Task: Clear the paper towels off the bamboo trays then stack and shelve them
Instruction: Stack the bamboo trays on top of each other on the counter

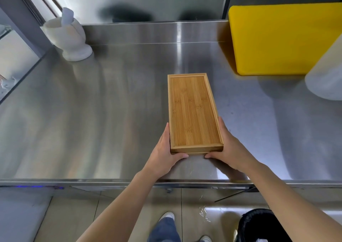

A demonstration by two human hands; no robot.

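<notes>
A stack of bamboo trays (192, 110) lies lengthwise on the steel counter (92, 121), near its front edge. The seam on the near end shows two trays, one on top of the other. No paper towel is on the top tray. My left hand (166, 154) grips the stack's near left corner, fingers along the side and thumb at the near end. My right hand (229, 149) holds the near right corner the same way.
A white mortar with pestle (68, 36) stands at the back left. A yellow cutting board (285, 38) leans against the back right wall, with a translucent container (327, 77) in front of it. A black bin (262, 227) sits on the floor below right.
</notes>
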